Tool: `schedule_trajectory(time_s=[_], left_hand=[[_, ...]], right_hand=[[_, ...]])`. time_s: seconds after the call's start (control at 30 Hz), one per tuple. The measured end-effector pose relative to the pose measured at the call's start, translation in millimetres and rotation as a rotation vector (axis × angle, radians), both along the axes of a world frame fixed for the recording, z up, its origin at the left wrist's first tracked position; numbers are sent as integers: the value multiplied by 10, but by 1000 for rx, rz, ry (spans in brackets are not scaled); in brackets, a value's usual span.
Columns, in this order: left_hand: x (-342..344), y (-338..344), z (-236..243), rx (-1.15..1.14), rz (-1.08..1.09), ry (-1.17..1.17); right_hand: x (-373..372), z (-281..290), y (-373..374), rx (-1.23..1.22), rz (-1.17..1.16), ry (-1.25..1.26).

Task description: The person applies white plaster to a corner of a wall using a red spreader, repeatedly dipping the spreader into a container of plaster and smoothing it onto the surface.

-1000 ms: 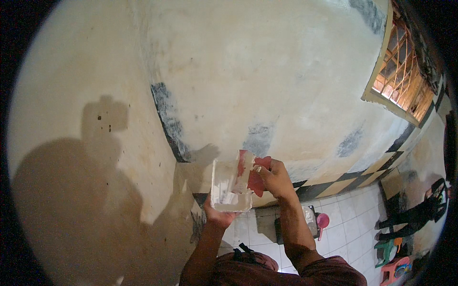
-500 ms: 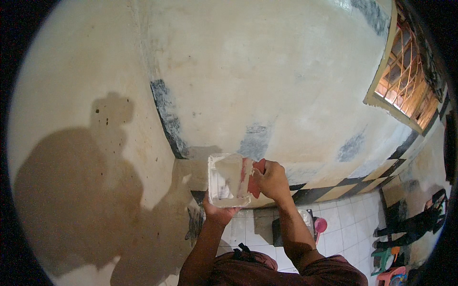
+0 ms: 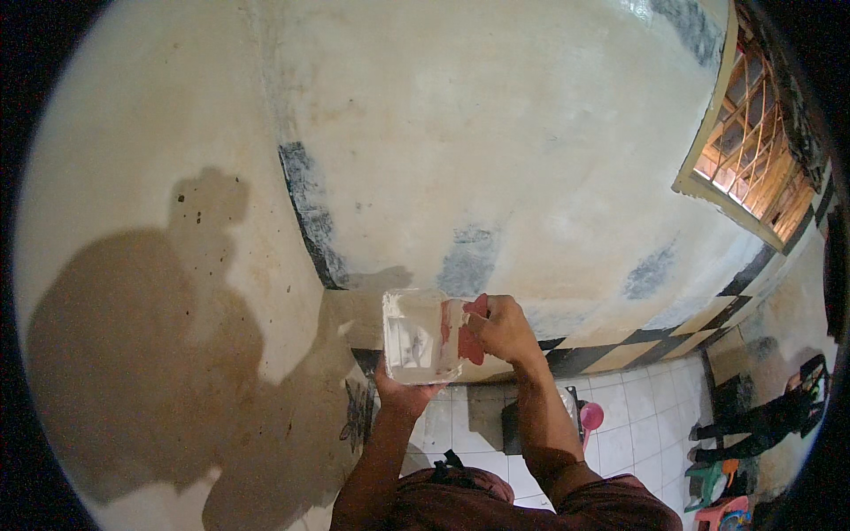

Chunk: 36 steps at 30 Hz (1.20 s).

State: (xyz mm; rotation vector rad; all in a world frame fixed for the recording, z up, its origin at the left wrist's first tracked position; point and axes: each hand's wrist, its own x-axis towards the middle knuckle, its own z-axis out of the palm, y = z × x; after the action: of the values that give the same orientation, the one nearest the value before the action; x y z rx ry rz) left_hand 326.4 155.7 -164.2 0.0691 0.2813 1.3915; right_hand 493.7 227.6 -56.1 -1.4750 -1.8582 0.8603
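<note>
Holding up a whitish, rectangular plastic container (image 3: 387, 341) smeared with pale paste, your left hand (image 3: 407, 396) grips its lower end; the fingers are partly hidden beneath it, so how far they curl cannot be told. Your right hand (image 3: 507, 331) has its fingers pinching a flat red scraper (image 3: 473, 343) with a wavy outer edge. Streaked with paste, the scraper overlaps the container's right side; whether it touches the inside cannot be told. Both are in front of you, before a cream-coloured wall (image 3: 496, 133) marked with rubbed grey-black patches (image 3: 469, 261). Your shadow (image 3: 146, 345) falls across the adjoining wall on your left. Below, on the white tiled floor (image 3: 637, 416), a pink round dipper (image 3: 591, 414) is just beside a black, box-like object (image 3: 511, 429) partly covered by your right forearm. Farther right are a green plastic stool (image 3: 702, 487), a red plastic stool (image 3: 719, 515) and a person in dark clothes (image 3: 766, 411), below a barred window (image 3: 753, 133).
</note>
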Motion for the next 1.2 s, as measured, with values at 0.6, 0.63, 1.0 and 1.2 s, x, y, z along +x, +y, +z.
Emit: schedule_trajectory(time_s=[0.6,0.63,1.0,1.2], left_hand=[[-1076,-108,-36,279,116,377],[-1135,-124,-20,322,129,432],[-1421,-181,-53,120,18,91],[-1430,-191,92,81,2,118]], right_hand=[[-1119,-389,-18,-50,18,75],[-1173,-416,-34,-50,19,75],[-1574,-120,-315,-265,70,166],[-1572,-409,-207,-194,180,288]])
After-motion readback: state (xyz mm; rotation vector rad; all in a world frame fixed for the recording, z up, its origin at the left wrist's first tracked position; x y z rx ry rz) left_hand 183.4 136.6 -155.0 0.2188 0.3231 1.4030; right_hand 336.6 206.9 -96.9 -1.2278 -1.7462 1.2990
